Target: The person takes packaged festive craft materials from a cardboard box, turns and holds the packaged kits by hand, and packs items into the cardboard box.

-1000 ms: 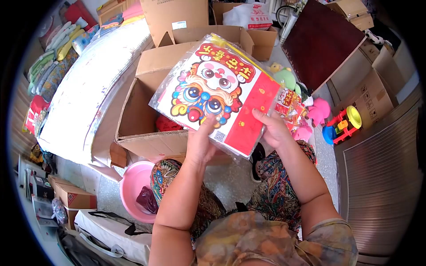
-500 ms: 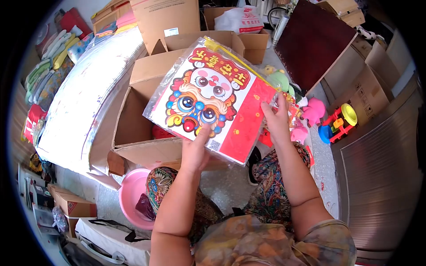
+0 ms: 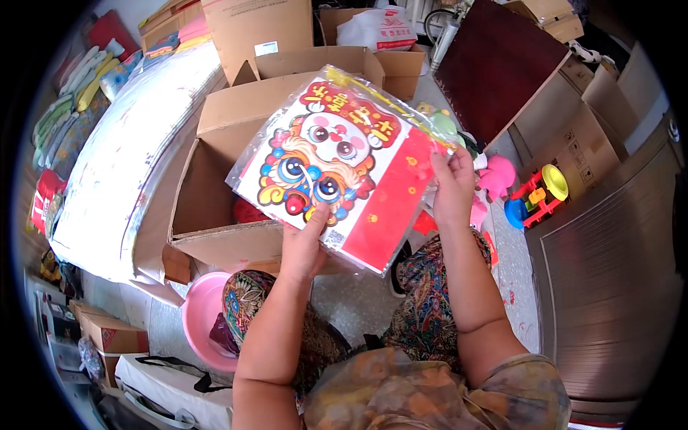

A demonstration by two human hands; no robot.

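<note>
A clear plastic packet [image 3: 335,163] is held tilted above my knees. Inside it is a printed sheet with cartoon lion-like faces, yellow Chinese characters and a red band. A yellow strip runs along the packet's upper right edge. My left hand [image 3: 304,247] grips the lower edge, its thumb lying on the front. At the right corner, by the end of the yellow strip, the fingers of my right hand [image 3: 453,188] are closed on the packet. Behind the packet stands an open cardboard box [image 3: 226,246], with something red [image 3: 247,212] partly visible inside.
Left of my knees is a pink basin [image 3: 197,319] holding a dark cloth or bag. Pink soft toys [image 3: 497,177] and a colourful plastic toy [image 3: 537,195] lie to the right. A white-covered bed [image 3: 132,165] stands left, and a dark red board [image 3: 502,68] leans at the back.
My right hand has shifted up along the packet's right edge to the corner by the yellow strip. My left hand keeps its hold. The whole view has shifted slightly.
</note>
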